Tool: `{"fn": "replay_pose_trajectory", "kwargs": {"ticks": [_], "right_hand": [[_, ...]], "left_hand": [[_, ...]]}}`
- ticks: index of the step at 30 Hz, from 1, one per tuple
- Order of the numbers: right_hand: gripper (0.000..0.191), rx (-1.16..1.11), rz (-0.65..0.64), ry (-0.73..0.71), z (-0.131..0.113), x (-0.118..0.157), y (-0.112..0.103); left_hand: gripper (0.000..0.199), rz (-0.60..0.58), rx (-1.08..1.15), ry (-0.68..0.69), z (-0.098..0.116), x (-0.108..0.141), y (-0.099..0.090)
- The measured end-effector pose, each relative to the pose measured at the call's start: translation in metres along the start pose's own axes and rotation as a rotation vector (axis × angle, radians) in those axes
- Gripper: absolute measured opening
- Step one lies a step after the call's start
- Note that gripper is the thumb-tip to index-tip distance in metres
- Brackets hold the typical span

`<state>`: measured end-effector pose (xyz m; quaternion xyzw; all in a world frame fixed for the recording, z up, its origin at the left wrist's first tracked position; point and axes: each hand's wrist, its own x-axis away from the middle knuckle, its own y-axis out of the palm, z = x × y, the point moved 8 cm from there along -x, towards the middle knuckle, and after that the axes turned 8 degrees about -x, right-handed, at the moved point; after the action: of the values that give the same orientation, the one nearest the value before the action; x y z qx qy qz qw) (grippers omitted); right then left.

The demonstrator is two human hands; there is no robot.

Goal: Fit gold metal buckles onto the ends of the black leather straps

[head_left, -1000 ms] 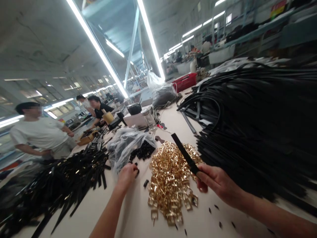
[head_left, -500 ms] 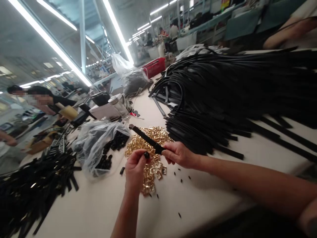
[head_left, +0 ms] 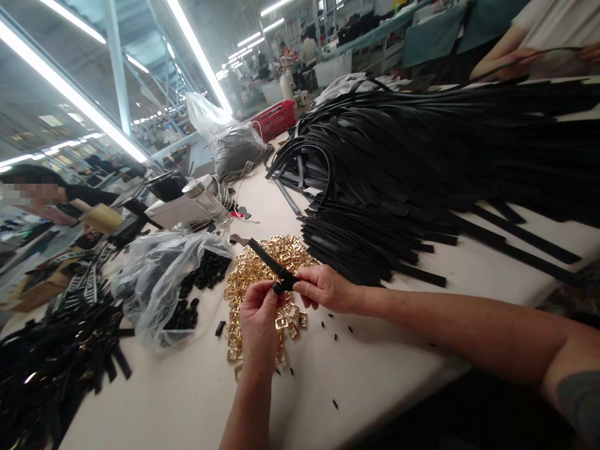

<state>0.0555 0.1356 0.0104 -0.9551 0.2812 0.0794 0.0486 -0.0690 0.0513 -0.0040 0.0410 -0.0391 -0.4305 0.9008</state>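
My right hand (head_left: 323, 286) is closed on a black strap (head_left: 265, 255) that points up and left over the pile, its far tip greyish and bent. Between the thumb and fingers of my left hand (head_left: 259, 309) is a small black piece (head_left: 278, 288). It meets the strap near my right fingertips, where a gold glint shows; its exact shape is partly hidden. Gold buckles (head_left: 262, 256) lie heaped just beneath and behind both hands. Small black loops (head_left: 187, 314) spill from a clear plastic bag (head_left: 150, 275) left of the heap.
A large stack of black straps (head_left: 398, 162) covers the right side. Finished-looking black straps (head_left: 56, 356) lie at left. Behind are a glass jar (head_left: 206, 200), a red basket (head_left: 274, 120) and a filled plastic bag (head_left: 237, 147). Co-workers sit left and far right. Tiny black bits dot the table (head_left: 375, 369).
The small black piece in my left hand has come up against the strap in my right hand. The view has shifted, so the surroundings sit slightly further left.
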Motion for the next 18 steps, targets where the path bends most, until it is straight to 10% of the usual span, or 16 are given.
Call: {"fn": "replay_pose_trajectory", "kwargs": {"ticks": [18], "right_hand": [[0.021,0.256,-0.037,-0.033,-0.003,0.001,-0.001]], "left_hand": [[0.028,-0.082,-0.186,0.038,0.009,0.001,0.002]]}}
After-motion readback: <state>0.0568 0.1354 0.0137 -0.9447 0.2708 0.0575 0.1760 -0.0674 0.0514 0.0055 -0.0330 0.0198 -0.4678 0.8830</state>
